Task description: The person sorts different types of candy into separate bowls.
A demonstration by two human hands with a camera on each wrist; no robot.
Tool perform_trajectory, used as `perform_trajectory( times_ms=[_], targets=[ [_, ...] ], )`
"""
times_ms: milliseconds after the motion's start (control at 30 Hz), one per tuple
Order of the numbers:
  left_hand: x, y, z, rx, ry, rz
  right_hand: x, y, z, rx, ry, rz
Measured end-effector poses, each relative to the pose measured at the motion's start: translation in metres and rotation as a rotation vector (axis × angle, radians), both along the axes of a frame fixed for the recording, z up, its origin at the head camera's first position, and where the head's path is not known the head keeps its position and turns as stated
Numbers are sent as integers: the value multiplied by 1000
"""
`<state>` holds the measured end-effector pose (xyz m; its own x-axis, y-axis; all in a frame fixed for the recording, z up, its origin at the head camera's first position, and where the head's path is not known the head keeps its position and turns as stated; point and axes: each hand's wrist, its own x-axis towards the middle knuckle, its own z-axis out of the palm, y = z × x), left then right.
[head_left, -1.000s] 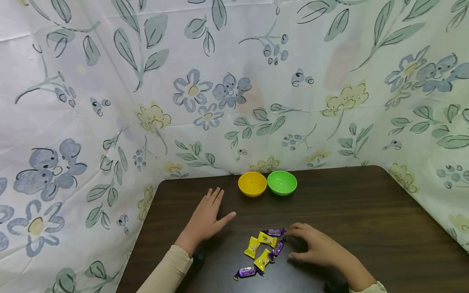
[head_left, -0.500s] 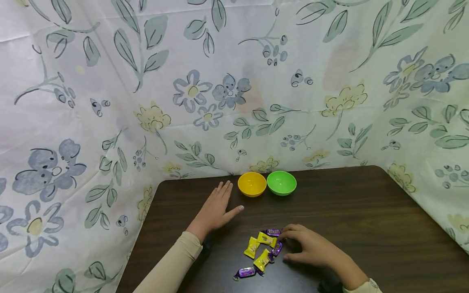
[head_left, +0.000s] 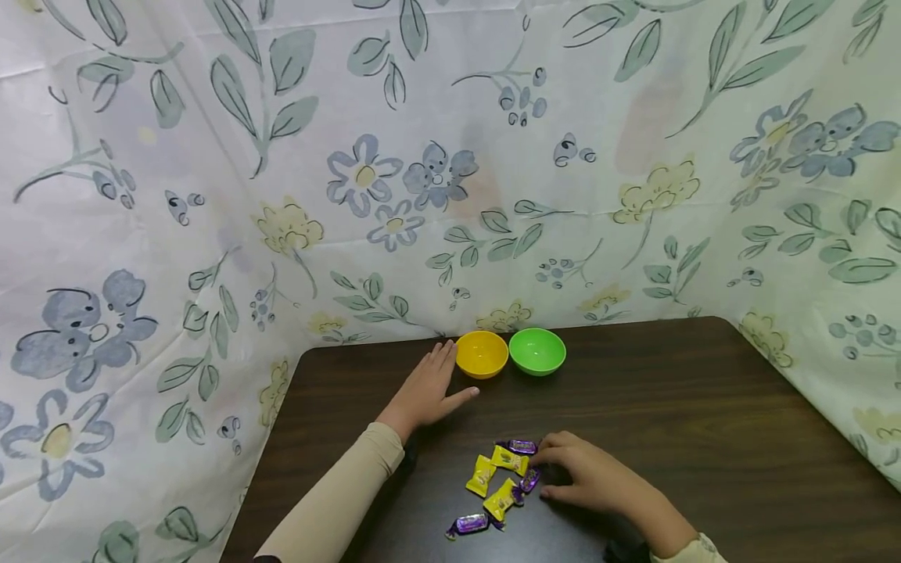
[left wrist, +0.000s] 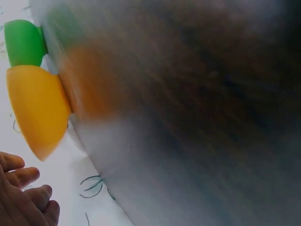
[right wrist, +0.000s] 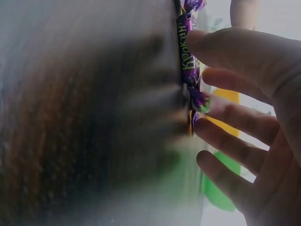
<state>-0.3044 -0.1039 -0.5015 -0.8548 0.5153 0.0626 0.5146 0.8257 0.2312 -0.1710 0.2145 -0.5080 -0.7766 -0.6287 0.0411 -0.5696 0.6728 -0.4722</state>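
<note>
In the head view my left hand [head_left: 425,395] reaches to the orange-yellow bowl [head_left: 482,354], fingers straight with the tips at its left rim. The left wrist view shows those fingertips [left wrist: 29,176] just short of the bowl's side. My right hand [head_left: 594,477] is spread around the right side of a loose group of wrapped candies. Between its thumb and forefinger, a purple candy [head_left: 529,480] lies on the table; the thumb overlaps a purple wrapper [right wrist: 188,56] in the right wrist view. Beside it are yellow candies [head_left: 500,499] and further purple ones [head_left: 472,523].
A green bowl [head_left: 537,352] stands against the orange-yellow one at the back of the dark wood table [head_left: 669,407]. Floral cloth [head_left: 394,258] hangs behind and along both sides of the table.
My left hand has moved forward and right, up to the orange-yellow bowl. My right hand has shifted slightly left, in over the purple candies. The bowls and candies stay in place.
</note>
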Motion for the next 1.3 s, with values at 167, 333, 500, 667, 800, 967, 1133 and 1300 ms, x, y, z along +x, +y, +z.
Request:
perform_trajectory(
  times_ms=[167,333,500,667,800,967,1133,1300],
  targets=[
    [-12,5,-6,-11,5,-5,1,-2,-1,-12,-1,14],
    [-23,10,-10,-22,19,-15,0,-2,-1,-5,-22,20],
    [-34,12,-15,-34,33,-25,1,-3,-2,-7,-30,27],
    [-41,13,-15,-40,40,-29,1,-4,-2,-9,-35,37],
    [-44,15,-13,-36,18,-18,2,-5,-1,-7,-57,42],
    [-48,19,-9,-32,13,-20,3,-6,-1,-4,-66,40],
    [-49,24,-6,-47,4,-26,6,-6,-1,2,-59,38],
    [-49,27,-6,-50,-13,-15,8,-4,0,-13,-61,43]
  ],
)
